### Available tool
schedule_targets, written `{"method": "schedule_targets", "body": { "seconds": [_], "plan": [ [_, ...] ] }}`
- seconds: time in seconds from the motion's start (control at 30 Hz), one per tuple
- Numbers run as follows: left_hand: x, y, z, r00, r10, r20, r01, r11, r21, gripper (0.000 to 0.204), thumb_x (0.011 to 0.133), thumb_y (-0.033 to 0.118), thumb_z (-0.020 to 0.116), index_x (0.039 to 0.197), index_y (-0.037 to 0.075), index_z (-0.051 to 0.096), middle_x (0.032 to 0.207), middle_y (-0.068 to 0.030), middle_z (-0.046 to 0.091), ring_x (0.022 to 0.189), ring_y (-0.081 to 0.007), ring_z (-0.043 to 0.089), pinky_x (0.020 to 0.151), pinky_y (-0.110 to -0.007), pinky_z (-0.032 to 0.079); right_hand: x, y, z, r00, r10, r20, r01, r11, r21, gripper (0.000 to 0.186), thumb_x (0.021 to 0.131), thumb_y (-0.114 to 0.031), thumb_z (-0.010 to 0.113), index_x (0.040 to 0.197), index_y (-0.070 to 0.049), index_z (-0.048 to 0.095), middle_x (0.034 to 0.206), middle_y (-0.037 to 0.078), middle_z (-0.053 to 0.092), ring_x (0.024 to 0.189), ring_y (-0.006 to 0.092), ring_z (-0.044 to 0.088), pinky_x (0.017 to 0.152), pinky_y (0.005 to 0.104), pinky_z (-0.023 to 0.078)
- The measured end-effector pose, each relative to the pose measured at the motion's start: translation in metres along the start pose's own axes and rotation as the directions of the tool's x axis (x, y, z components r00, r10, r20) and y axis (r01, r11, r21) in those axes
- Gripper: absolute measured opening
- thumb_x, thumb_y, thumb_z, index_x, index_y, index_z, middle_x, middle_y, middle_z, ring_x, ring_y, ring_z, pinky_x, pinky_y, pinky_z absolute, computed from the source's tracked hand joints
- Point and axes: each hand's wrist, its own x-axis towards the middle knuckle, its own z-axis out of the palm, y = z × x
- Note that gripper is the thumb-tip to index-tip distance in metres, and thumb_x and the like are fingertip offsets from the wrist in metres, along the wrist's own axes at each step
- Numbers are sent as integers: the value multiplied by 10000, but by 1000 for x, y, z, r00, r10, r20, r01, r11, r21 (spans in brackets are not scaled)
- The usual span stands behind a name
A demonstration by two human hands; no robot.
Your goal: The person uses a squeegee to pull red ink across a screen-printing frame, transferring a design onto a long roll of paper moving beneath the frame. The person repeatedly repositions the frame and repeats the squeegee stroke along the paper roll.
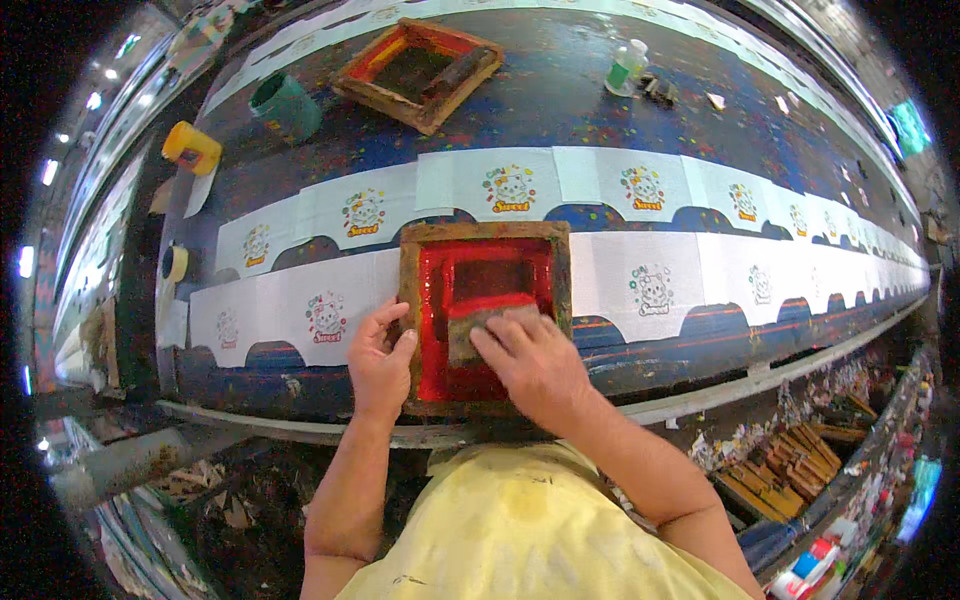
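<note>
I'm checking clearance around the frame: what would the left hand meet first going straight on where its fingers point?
The wooden frame's left rail: the left hand seems already against it, though exact contact is unclear.

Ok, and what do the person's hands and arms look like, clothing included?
The left hand and right hand are bare, with no gloves, and I see no rings or watch. The forearms are uncovered too. The shirt is pale yellow, with a deeper yellow patch and small dark marks.
</note>
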Motion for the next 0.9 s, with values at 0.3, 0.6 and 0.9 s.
{"method": "schedule_targets", "body": {
  "seconds": [0.3, 0.6, 0.9],
  "plan": [
    [4, 18, -1, 991, -135, 21, 134, 990, 50, 507, 984, -139, 774, 1470, -1, 734, 1585, -159, 724, 1443, -218, 692, 1278, -392, 513, 77, 50, 0, 997, 81, 5, -82, 996, 34, 539, 866, 87, 718, 1387, -38, 768, 1288, 152, 782, 1249, 397, 732, 1107, 516, 602],
    [7, 2, -7, 997, -16, 78, 13, 999, 45, 492, 997, -121, 789, 1471, 1, 739, 1639, -212, 691, 1464, -248, 691, 1260, -390, 534, 69, 37, -9, 975, 34, 218, -31, 999, -20, 385, 957, -38, 702, 1325, -74, 807, 1197, 168, 764, 1160, 403, 725, 1027, 535, 599],
    [10, -1, -9, 991, -7, 135, 12, 999, -35, 455, 1010, -101, 793, 1448, 8, 740, 1657, -207, 669, 1477, -267, 677, 1270, -402, 518, 13, -32, -18, 958, 93, 272, -86, 996, -39, 459, 923, -62, 735, 1380, -73, 781, 1242, 130, 739, 1141, 361, 699, 1011, 513, 580]
  ]
}}
